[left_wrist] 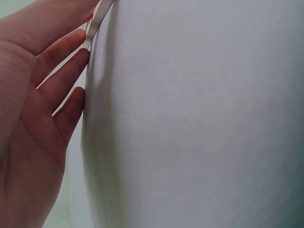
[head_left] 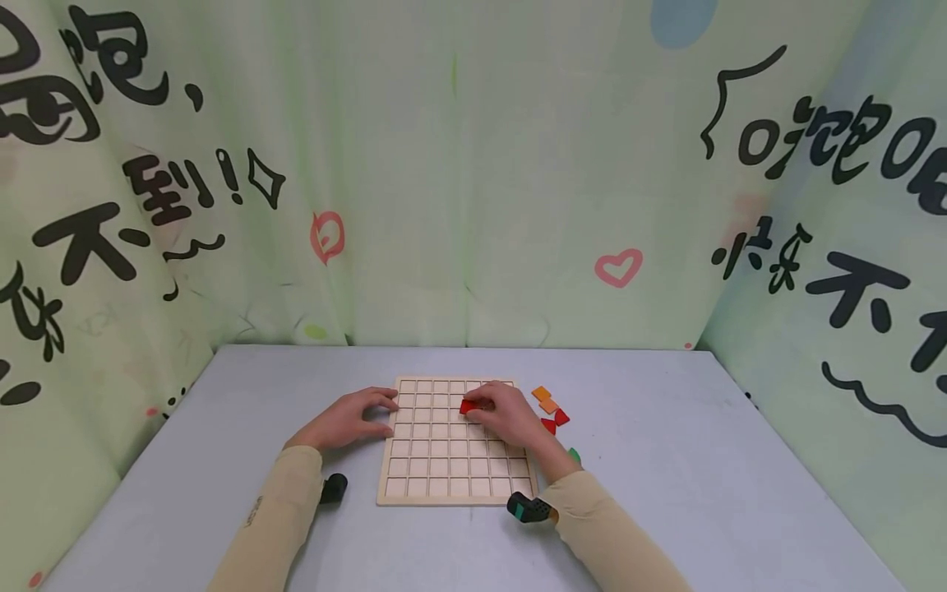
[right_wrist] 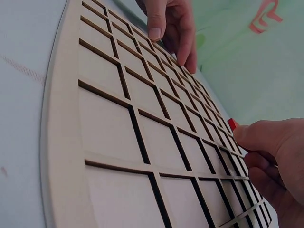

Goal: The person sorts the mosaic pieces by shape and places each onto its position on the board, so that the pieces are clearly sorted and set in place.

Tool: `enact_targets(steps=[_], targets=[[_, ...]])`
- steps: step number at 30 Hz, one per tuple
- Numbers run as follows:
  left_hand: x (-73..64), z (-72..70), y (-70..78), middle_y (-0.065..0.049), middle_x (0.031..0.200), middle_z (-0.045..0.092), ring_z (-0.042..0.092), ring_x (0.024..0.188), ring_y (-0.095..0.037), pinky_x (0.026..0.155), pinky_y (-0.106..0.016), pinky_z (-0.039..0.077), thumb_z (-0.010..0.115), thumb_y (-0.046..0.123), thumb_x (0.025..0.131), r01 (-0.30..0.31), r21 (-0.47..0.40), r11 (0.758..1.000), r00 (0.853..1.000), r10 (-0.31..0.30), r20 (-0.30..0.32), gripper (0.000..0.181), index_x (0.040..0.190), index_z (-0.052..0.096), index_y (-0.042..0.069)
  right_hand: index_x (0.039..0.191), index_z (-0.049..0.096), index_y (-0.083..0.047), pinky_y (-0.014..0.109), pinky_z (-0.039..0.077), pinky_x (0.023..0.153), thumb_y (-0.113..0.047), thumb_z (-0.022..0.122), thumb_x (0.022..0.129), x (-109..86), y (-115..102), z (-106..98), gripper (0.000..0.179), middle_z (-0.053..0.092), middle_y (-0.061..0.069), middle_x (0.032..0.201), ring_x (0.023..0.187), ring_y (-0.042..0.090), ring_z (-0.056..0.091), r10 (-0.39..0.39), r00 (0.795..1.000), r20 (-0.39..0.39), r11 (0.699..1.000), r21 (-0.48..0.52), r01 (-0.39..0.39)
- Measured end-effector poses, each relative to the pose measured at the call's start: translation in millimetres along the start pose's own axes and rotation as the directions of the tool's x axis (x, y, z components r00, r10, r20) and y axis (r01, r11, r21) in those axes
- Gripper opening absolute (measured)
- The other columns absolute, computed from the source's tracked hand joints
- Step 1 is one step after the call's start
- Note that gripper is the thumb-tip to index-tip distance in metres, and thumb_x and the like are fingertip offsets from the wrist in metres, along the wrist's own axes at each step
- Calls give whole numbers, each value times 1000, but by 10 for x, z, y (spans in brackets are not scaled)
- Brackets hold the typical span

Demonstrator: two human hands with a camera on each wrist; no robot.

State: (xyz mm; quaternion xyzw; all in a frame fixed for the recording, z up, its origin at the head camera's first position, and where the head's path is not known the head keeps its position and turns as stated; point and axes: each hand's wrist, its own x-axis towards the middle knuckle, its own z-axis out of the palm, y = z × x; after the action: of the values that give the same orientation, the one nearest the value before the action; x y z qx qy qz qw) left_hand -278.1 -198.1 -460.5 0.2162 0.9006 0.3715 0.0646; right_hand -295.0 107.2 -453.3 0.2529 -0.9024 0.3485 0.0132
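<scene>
A wooden grid board [head_left: 429, 485] with square cells lies on the table. Between thumb and fingers my right hand [head_left: 505, 413] pinches a red tile [head_left: 467, 406] over the upper part of the board. The red tile [right_wrist: 232, 124] also shows at the fingertips in the right wrist view, its shape mostly hidden. My left hand [head_left: 355, 419] touches the board's left edge with thumb and fingers spread. In the left wrist view the left hand [left_wrist: 57, 90] has its fingers extended against the board's edge [left_wrist: 99, 21].
Right of the board lie orange tiles [head_left: 541, 394], red tiles [head_left: 562, 417] and a green tile [head_left: 575, 455] partly behind the right forearm. The white table [head_left: 666, 460] ends at a printed curtain [head_left: 473, 205] behind and at both sides.
</scene>
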Motion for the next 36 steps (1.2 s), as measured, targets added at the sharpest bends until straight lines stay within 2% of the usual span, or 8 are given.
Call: enact_targets(steps=[11, 19, 28, 36], targets=[[1, 6, -16, -9, 144, 50, 39, 137, -34, 113, -49, 32, 78, 24, 84, -4, 7, 1000, 1000, 4, 2, 36, 115, 67, 9, 112, 72, -5, 32, 54, 81, -11, 69, 91, 60, -101, 99, 22, 66, 4, 103, 93, 18, 59, -36, 998, 42, 999, -27, 38], [6, 3, 24, -10, 145, 49, 38, 138, -34, 113, -50, 31, 78, 24, 84, 22, 1, 1000, 1000, -22, 10, 37, 116, 67, 8, 112, 73, -6, 30, 52, 81, -11, 69, 90, 115, -169, 188, 23, 65, 5, 105, 92, 17, 57, -3, 997, 76, 998, -59, 8], [4, 11, 23, -9, 144, 49, 37, 138, -35, 113, -51, 31, 78, 24, 84, 38, -5, 999, 999, -38, 9, 37, 116, 67, 9, 111, 73, -6, 29, 52, 79, -11, 71, 90, 151, -205, 277, 22, 66, 5, 103, 89, 16, 58, -7, 998, 63, 998, -54, 10], [9, 4, 29, -9, 144, 49, 37, 138, -35, 113, -51, 31, 78, 25, 84, 39, 13, 999, 999, -40, 9, 37, 116, 67, 9, 111, 73, -6, 27, 51, 77, -11, 72, 89, 164, -240, 298, 23, 68, 4, 103, 85, 15, 55, 44, 998, 51, 999, -9, -43]])
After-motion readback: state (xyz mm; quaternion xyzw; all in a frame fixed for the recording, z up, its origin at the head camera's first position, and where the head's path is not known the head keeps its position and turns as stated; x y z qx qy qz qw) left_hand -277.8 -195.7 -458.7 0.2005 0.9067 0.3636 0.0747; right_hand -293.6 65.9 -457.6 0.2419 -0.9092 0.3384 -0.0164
